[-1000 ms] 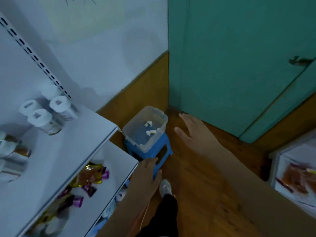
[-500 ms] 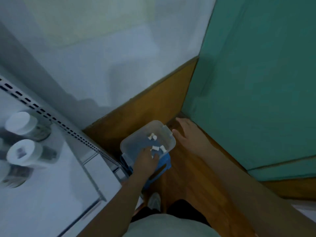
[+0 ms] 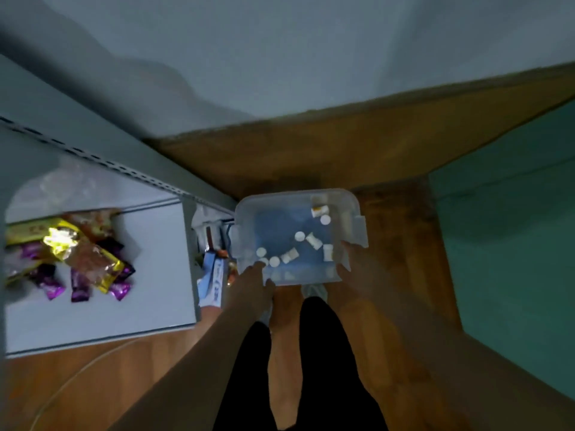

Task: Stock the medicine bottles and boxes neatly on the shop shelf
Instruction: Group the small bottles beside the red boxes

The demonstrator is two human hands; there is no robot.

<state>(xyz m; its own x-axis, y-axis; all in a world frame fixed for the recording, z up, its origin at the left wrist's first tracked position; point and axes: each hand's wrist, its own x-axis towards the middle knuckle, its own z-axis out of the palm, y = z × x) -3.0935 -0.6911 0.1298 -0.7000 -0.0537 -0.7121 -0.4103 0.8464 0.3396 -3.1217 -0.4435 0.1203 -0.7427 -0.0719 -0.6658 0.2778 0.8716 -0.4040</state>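
left hand (image 3: 255,279): gripped near-left corner of clear tub (image 3: 357,231), fingers over rim
right hand (image 3: 354,269): held tub's near-right edge, blurred
bottles (image 3: 314,241): small white ones lay loose inside tub
shelf (image 3: 161,275): left of tub, carried snack packets (image 3: 77,259)
tub: over wooden floor (image 3: 404,244)

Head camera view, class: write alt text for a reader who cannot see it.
Seen from above, a person's left hand and right hand grip the near corners of a clear plastic tub holding small white medicine bottles. To the left, a white shelf carries shiny snack packets.
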